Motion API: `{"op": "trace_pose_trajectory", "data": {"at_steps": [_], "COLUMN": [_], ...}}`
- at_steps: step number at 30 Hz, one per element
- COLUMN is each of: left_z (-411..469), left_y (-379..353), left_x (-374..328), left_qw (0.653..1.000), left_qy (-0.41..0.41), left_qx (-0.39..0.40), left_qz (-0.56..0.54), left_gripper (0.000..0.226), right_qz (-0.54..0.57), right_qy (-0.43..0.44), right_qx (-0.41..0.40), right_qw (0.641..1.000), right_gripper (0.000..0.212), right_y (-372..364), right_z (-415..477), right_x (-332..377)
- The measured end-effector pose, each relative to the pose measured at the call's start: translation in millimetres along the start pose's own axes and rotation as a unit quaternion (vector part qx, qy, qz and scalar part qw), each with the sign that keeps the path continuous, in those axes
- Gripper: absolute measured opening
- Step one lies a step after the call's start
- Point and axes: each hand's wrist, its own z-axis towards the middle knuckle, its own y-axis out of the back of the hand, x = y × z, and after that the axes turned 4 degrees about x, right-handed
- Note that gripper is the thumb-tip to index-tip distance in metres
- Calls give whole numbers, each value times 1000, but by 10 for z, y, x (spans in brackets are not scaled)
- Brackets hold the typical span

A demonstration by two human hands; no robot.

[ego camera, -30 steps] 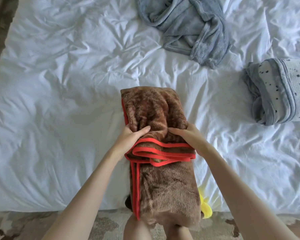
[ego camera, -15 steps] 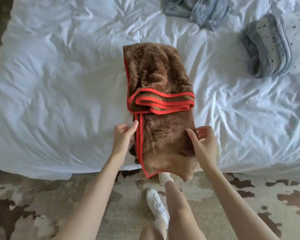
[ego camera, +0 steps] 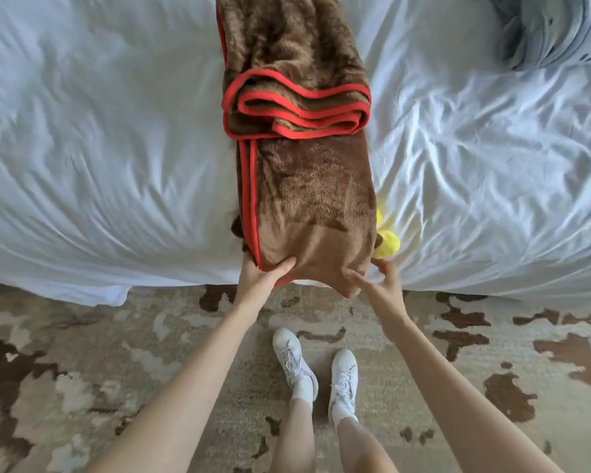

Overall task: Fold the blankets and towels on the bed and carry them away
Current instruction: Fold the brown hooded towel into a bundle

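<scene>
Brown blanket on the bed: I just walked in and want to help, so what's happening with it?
A person is folding the brown blanket with red trim on the white bed. The left hand and right hand each pinch a near corner at the bed's edge. A spotted grey blanket lies far right.

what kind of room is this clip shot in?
Most likely a bedroom. A bed with a rumpled white sheet fills the upper frame, soft blankets lie on it, including the brown red-trimmed blanket gripped by both hands, and a patterned rug covers the floor.
</scene>
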Motion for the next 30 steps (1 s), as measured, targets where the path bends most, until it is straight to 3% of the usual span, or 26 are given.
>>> {"op": "trace_pose_trajectory", "data": {"at_steps": [4, 8, 14, 21, 30], "left_z": [90, -100, -807, -1568, -1862], "left_y": [-58, -87, -69, 71, 260], "left_x": [135, 221, 230, -530, -1933], "left_qw": [1000, 996, 986, 992, 995], "left_qy": [4, 55, 120, 70, -60], "left_qx": [26, 56, 96, 42, -60], "left_qz": [17, -36, -62, -94, -60], "left_gripper": [55, 40, 50, 39, 55], "right_qz": [-37, -64, 4, 59, 136], "right_qy": [11, -30, -31, 16, 104], "right_qx": [126, 156, 137, 152, 94], "right_qw": [991, 985, 990, 986, 981], "right_gripper": [53, 47, 18, 19, 52], "right_y": [-45, -82, 283, 662, 821], "right_z": [155, 95, -596, -1283, -1519], "right_x": [-100, -133, -129, 657, 1986]}}
